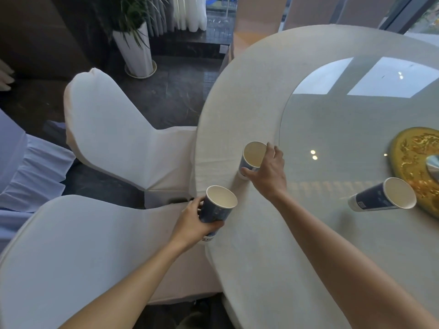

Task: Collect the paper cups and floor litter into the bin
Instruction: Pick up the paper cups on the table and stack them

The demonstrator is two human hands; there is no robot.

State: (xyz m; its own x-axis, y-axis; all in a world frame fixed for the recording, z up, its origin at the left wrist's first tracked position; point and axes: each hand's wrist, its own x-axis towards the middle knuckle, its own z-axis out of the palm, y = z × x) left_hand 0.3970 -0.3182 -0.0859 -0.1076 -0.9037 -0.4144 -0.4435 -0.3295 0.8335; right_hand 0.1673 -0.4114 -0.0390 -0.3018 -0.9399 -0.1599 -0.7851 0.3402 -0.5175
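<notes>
head: blue paper cups (217, 210), white inside, empty.

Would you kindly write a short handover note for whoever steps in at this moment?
Left hand: grip shut on a blue paper cup, lifted at the table edge.
Right hand: closing around a second cup standing on the white tablecloth; grip not clearly shut.
Third cup stands on the glass turntable.
Bin not in view; nothing binned yet. Left: remaining cups, floor litter.
</notes>
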